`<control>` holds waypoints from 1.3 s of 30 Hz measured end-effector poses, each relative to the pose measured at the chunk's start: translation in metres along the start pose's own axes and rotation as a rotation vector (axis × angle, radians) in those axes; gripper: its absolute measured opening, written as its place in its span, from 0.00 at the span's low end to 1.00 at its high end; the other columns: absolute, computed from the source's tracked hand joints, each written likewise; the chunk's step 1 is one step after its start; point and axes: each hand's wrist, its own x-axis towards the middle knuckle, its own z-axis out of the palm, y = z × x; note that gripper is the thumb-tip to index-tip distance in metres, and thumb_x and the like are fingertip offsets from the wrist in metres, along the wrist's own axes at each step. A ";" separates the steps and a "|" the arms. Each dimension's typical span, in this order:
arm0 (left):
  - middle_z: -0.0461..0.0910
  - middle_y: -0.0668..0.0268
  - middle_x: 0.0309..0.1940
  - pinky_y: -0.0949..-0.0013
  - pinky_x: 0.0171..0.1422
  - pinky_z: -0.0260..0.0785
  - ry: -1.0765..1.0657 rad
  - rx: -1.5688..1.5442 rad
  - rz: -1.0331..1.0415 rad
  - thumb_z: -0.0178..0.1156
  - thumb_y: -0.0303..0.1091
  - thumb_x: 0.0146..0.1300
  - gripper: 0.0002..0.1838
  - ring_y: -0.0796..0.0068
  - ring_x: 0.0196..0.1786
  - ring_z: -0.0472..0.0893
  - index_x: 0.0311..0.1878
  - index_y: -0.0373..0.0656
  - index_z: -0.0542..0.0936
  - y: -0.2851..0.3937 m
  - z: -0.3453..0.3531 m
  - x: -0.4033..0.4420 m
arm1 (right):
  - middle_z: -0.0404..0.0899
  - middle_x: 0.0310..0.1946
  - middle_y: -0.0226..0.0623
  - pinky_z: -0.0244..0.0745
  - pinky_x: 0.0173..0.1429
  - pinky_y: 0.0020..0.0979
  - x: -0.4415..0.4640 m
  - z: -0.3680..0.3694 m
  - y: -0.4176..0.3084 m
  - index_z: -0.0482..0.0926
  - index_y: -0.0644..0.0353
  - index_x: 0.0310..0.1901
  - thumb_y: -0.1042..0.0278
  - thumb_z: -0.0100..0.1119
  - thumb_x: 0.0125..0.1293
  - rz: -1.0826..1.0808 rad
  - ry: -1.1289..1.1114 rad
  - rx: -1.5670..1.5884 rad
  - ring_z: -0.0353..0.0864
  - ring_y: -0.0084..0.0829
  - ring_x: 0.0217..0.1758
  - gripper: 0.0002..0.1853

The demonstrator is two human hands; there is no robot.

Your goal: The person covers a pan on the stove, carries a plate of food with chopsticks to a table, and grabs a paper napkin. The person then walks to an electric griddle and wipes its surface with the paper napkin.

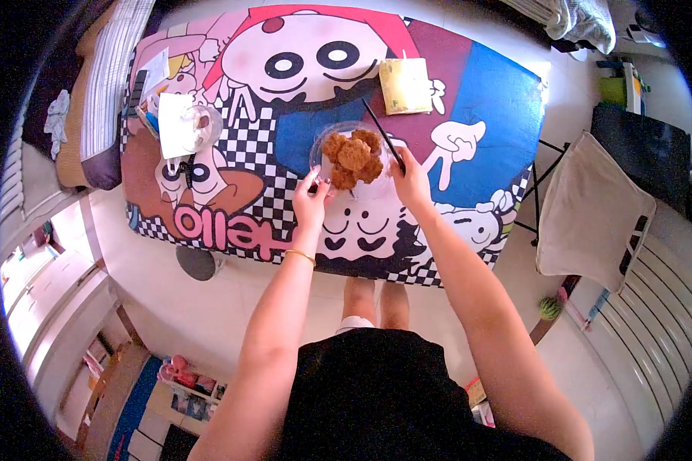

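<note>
On the table, a round clear plastic bowl (319,146) holds several brown, crumbly-looking fried pieces (354,154). My left hand (311,192) is at the near left of this bowl, its fingers closed on the edge. My right hand (409,178), on the bowl's right side, grips a long, thin black stick (379,131). The stick slants up and to the left past the bowl's right edge; whether it is one stick or a pair is not clear. A pale yellow packet or roll (405,86) sits behind the right hand.
A cartoon-printed cloth (469,100) covers the table. To the left stand a white paper sheet (176,125) and a clear container (206,127), with small dark items beside them. A round dark stool (197,262) is below the table edge; a beige folding chair (592,207) stands right.
</note>
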 end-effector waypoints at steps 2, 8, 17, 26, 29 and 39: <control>0.73 0.71 0.38 0.79 0.32 0.75 0.029 0.058 0.077 0.62 0.26 0.62 0.20 0.83 0.37 0.75 0.59 0.47 0.78 0.004 0.000 0.011 | 0.80 0.37 0.57 0.71 0.44 0.51 0.010 0.004 -0.006 0.73 0.55 0.52 0.63 0.52 0.68 0.023 -0.014 -0.005 0.78 0.60 0.43 0.13; 0.70 0.74 0.33 0.80 0.31 0.74 0.075 0.067 0.094 0.63 0.27 0.62 0.21 0.85 0.30 0.71 0.60 0.47 0.77 0.008 0.002 0.028 | 0.81 0.36 0.52 0.73 0.45 0.45 0.035 0.018 -0.001 0.72 0.57 0.55 0.63 0.53 0.68 -0.007 0.003 -0.037 0.80 0.53 0.42 0.16; 0.75 0.68 0.35 0.78 0.40 0.74 0.092 -0.033 0.010 0.59 0.29 0.66 0.21 0.82 0.35 0.78 0.62 0.40 0.72 0.002 0.002 0.019 | 0.73 0.44 0.46 0.74 0.44 0.46 0.002 0.014 -0.037 0.68 0.52 0.64 0.68 0.52 0.66 -0.151 0.148 -0.237 0.77 0.50 0.40 0.23; 0.76 0.63 0.38 0.75 0.41 0.73 0.193 -0.010 0.016 0.56 0.20 0.62 0.22 0.77 0.35 0.78 0.61 0.38 0.70 0.006 0.015 0.002 | 0.68 0.46 0.42 0.59 0.61 0.43 -0.023 0.075 -0.039 0.60 0.50 0.70 0.72 0.54 0.59 -0.413 0.079 -0.667 0.65 0.44 0.54 0.35; 0.76 0.62 0.38 0.72 0.45 0.71 0.235 0.011 0.022 0.57 0.21 0.60 0.22 0.74 0.38 0.77 0.59 0.38 0.71 -0.002 0.019 0.004 | 0.68 0.46 0.41 0.61 0.59 0.42 -0.018 0.084 -0.033 0.61 0.45 0.70 0.72 0.54 0.58 -0.425 0.076 -0.681 0.66 0.43 0.52 0.35; 0.71 0.59 0.47 0.71 0.53 0.70 0.254 -0.038 0.038 0.57 0.22 0.61 0.25 0.72 0.47 0.74 0.62 0.36 0.66 0.007 0.027 -0.002 | 0.69 0.47 0.40 0.64 0.54 0.42 -0.018 0.094 -0.028 0.65 0.38 0.68 0.72 0.54 0.57 -0.484 0.060 -0.527 0.68 0.42 0.50 0.34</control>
